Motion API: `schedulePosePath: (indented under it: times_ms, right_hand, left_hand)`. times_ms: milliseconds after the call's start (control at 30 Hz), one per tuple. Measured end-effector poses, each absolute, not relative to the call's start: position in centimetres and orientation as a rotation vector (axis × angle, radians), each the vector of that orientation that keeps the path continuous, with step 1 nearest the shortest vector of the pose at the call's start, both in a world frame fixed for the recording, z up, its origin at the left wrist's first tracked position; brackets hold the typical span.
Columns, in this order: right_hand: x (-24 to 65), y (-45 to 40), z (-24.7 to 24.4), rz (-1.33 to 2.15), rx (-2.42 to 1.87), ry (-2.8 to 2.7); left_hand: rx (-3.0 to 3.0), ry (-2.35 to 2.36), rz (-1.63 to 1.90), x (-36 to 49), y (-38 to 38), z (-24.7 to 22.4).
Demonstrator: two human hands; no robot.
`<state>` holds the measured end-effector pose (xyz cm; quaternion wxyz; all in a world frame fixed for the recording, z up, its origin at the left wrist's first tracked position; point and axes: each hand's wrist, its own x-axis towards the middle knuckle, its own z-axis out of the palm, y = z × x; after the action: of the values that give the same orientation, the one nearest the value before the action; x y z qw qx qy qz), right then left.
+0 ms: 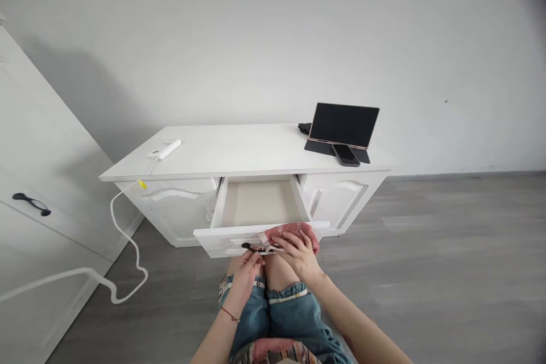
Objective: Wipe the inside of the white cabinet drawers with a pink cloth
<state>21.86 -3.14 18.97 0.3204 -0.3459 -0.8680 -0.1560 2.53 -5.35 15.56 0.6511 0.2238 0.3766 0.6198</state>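
Right fingers (289, 245) on one cloth (294, 227) (one drawer (260, 205)).

Left hand (249, 264) in a pinch, right hand (301, 256) palm-down beside it

Worn on the head, the only camera looks forward and down from above the denim shorts (294, 318) at bottom centre, facing the open drawer (260, 202) mid-frame, within arm's reach; pale wall (256, 28) fills the top.
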Motion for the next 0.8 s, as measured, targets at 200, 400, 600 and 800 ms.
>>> schedulePosePath:
  times_ms: [200, 400, 600, 800]
  right_hand:
    - [25.1, -3.8, 17.9, -0.531, -1.041, -2.017]
    - [23.1, -3.8, 14.3, -0.445, -1.237, -1.531]
    - [18.7, -4.0, 11.5, -0.01, -1.441, -1.035]
    - [14.7, -4.0, 10.2, 0.216, -1.415, -1.102]
  left_hand:
    - [0.486, 0.853, 1.392, 2.4, -4.7, 14.6]
    - [0.467, 0.864, 1.374, 2.4, -4.7, 14.3]
    - [0.47, 0.913, 1.376, 2.6, -5.1, 15.1]
    - [0.402, 0.904, 1.338, 3.1, -5.6, 16.2]
